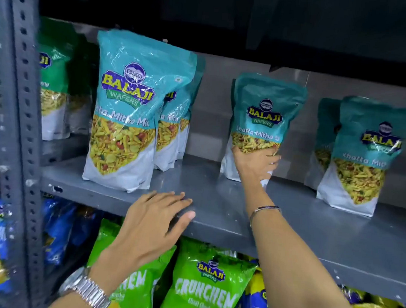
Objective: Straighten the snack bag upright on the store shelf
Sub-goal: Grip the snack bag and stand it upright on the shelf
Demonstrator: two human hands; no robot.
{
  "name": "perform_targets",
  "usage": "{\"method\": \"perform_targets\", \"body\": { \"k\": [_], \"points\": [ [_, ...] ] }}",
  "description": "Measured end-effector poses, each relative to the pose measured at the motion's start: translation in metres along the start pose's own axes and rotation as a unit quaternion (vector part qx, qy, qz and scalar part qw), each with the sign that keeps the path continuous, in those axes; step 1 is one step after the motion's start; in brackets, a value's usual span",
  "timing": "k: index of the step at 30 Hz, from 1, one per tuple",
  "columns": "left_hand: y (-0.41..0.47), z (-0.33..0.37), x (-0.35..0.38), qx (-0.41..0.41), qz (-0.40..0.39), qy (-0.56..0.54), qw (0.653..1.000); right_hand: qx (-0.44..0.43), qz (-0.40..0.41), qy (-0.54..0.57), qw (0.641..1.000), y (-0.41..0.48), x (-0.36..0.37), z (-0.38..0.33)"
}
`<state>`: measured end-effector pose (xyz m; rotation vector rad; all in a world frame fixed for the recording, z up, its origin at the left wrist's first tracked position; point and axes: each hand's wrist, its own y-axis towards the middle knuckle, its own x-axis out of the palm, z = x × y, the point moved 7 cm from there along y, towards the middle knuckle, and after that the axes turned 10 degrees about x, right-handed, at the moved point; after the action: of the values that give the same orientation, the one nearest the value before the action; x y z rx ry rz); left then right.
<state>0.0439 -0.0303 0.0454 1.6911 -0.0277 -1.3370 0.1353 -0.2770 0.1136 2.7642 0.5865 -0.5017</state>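
A teal and white Balaji Khatta Mitha Mix snack bag (264,115) stands near the back of the grey metal shelf (217,203), leaning slightly against the rear panel. My right hand (255,163) reaches deep into the shelf and grips the lower front of this bag, fingers wrapped over its clear window. My left hand (155,219) hovers at the shelf's front edge, palm down, fingers spread, holding nothing. A metal watch sits on my left wrist and a thin bangle on my right.
A taller bag of the same mix (130,110) stands front left with more bags behind it. Two further teal bags (363,155) stand at the right. Green bags (56,76) sit far left behind the perforated upright (21,93). Green Crunchem bags (202,288) fill the shelf below.
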Motion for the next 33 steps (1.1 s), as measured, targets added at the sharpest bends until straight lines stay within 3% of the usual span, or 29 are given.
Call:
{"method": "perform_targets", "body": {
  "k": [12, 33],
  "points": [
    [-0.001, -0.002, 0.003, 0.032, 0.082, 0.032, 0.996, -0.004, 0.04, -0.015, 0.999, 0.007, 0.015, 0.003],
    [-0.003, -0.004, 0.003, 0.014, 0.063, 0.016, 0.998, -0.045, 0.032, -0.045, 0.997, -0.027, -0.023, 0.01]
  ]
}}
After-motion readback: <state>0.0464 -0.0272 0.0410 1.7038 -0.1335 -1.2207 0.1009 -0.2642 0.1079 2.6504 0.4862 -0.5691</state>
